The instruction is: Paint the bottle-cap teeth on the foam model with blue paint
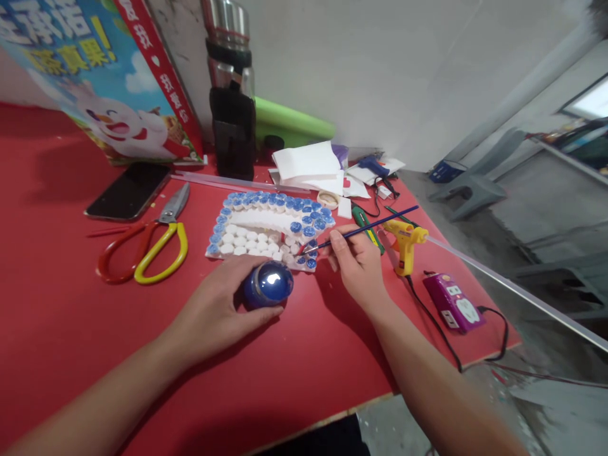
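Note:
Fingers of my left hand (221,301) are wrapped round a small jar of blue paint (270,283) near the front of the board. Pinched in my right hand (356,263) is a thin paintbrush (365,231) with a dark blue handle. Its tip reaches the lower right part of a white board (261,218) covered with small round pieces. Blue round pieces (304,206) run along the top, left and right edges. White round pieces (244,240) fill the lower left and middle, below a bare white curved strip.
Red-and-yellow scissors (161,244) and a phone (128,190) lie on the left. A flask (232,95) stands behind, beside white papers (311,168). To the right are a green cutter (368,229), a yellow glue gun (405,244) with a long glue stick, and a purple power strip (453,303).

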Available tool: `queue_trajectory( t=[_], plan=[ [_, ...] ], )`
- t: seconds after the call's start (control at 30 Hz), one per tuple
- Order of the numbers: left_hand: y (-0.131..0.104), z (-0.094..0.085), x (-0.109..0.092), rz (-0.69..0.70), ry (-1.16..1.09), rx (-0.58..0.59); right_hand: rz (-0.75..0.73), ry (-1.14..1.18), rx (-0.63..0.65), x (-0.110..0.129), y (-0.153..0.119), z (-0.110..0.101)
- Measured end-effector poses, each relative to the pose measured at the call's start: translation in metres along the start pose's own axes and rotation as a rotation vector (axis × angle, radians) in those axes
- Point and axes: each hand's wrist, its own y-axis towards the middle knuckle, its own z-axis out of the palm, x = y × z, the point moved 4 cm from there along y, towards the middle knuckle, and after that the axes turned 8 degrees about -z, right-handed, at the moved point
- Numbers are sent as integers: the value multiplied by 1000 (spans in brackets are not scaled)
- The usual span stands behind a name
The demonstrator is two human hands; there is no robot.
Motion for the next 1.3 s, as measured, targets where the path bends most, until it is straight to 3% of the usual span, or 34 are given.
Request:
queue_trajectory(
  t=[0.47, 0.77, 1.03, 1.3],
  plan=[
    [0, 1, -1, 4, 0, 4, -48, -110, 70, 4, -2, 1],
    [1, 0, -3, 7, 5, -1, -70, -138, 18, 10, 1, -3],
    [1, 1, -2, -2, -7, -1, -108, -151, 77, 12, 0, 3],
    [1, 0, -4, 5, -19, 9, -213, -270, 33, 20, 0, -3]
  ],
)
